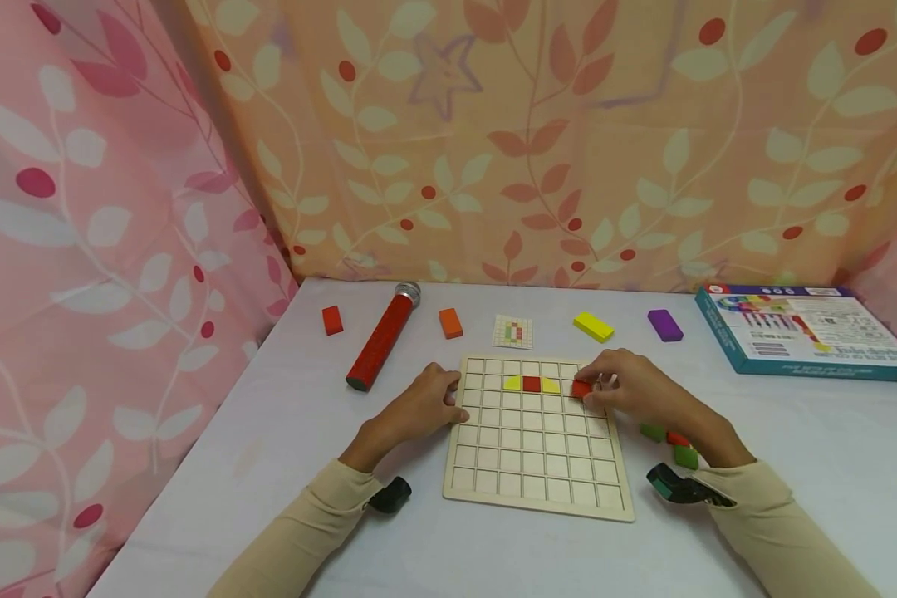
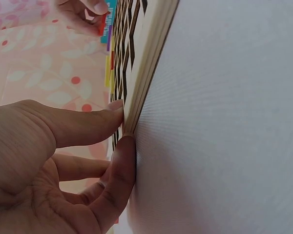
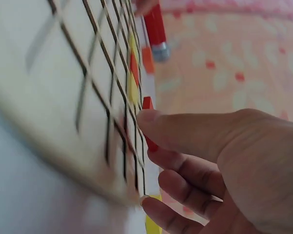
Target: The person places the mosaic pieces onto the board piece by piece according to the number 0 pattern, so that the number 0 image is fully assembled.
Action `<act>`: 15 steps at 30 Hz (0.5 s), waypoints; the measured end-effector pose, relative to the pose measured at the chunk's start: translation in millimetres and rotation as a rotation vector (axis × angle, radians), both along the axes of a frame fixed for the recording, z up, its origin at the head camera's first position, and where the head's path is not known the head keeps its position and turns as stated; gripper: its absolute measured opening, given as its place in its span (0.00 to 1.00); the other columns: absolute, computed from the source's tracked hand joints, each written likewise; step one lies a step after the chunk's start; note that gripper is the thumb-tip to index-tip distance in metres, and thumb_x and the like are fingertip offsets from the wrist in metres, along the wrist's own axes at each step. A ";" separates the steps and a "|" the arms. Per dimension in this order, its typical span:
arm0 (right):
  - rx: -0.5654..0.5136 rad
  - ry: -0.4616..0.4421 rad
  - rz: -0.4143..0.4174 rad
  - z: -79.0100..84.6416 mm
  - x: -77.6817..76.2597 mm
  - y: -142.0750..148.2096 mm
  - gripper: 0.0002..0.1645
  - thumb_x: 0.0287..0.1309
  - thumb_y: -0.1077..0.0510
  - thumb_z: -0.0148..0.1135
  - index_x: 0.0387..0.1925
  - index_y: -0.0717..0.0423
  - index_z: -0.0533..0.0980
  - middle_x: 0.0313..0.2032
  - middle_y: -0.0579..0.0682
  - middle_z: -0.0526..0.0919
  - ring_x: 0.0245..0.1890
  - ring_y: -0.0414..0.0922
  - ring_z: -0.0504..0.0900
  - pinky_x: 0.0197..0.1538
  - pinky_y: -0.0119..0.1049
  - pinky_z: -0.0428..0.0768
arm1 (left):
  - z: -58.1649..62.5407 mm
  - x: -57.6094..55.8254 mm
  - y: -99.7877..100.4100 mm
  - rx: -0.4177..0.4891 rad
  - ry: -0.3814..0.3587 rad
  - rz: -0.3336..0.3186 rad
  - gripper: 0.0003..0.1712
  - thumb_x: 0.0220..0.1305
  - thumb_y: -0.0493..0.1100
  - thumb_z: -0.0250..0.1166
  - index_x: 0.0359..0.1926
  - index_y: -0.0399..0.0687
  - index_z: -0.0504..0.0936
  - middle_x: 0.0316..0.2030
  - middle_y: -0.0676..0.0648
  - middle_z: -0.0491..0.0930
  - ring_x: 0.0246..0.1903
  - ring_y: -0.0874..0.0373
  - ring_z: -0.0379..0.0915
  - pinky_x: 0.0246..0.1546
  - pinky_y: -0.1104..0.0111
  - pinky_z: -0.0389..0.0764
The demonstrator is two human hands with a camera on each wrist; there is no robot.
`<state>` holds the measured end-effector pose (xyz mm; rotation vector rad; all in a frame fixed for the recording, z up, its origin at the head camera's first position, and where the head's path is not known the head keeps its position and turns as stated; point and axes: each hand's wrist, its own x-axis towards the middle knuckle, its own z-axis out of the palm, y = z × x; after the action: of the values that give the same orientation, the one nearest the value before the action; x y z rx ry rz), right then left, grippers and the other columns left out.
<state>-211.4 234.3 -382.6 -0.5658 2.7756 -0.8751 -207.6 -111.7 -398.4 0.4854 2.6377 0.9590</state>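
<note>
A pale wooden grid board (image 1: pixel 531 440) lies on the table. My left hand (image 1: pixel 419 407) pinches its left edge, thumb on top and a finger at the underside, as the left wrist view shows. Over the board's upper right squares, my right hand (image 1: pixel 631 386) holds a small red tile (image 1: pixel 580 389) between thumb and fingers. Near the top of the grid, a red square tile (image 1: pixel 531 384) sits between a left yellow piece (image 1: pixel 513 384) and a right yellow piece (image 1: pixel 550 385). Behind the board lies a small pattern card (image 1: pixel 512 332) printed with a coloured grid.
Along the back are a red block (image 1: pixel 332 320), a red microphone (image 1: pixel 377 349), an orange block (image 1: pixel 451 323), a yellow block (image 1: pixel 594 326) and a purple block (image 1: pixel 665 325). A flat game box (image 1: pixel 815 332) lies back right. Green pieces (image 1: pixel 685 457) and a red one lie under my right forearm.
</note>
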 end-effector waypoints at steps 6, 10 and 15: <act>-0.022 0.003 0.050 -3.2 8.0 -28.8 0.21 0.63 0.56 0.76 0.55 0.60 0.87 0.46 0.49 0.85 0.47 0.49 0.76 0.48 0.42 0.77 | 0.7 0.2 0.3 0.001 0.004 0.000 0.38 0.66 0.38 0.76 0.72 0.29 0.71 0.45 0.43 0.71 0.44 0.55 0.70 0.41 0.65 0.71; 0.014 0.053 0.066 -7.3 11.1 -37.0 0.19 0.64 0.57 0.75 0.54 0.58 0.87 0.47 0.48 0.85 0.51 0.49 0.75 0.53 0.45 0.77 | 0.8 0.4 0.5 0.004 0.002 0.003 0.39 0.66 0.38 0.76 0.73 0.29 0.70 0.45 0.43 0.71 0.43 0.55 0.70 0.41 0.65 0.72; 0.018 0.080 0.068 -9.6 12.4 -38.5 0.18 0.63 0.58 0.76 0.54 0.57 0.88 0.47 0.47 0.84 0.53 0.50 0.74 0.54 0.47 0.76 | 0.3 0.4 0.3 0.006 0.005 0.004 0.40 0.66 0.38 0.76 0.73 0.29 0.70 0.46 0.43 0.71 0.43 0.55 0.70 0.41 0.65 0.72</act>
<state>-199.0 195.8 -392.2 -0.7020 2.8137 -0.8295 -207.3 -111.4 -398.1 0.4852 2.6417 0.9680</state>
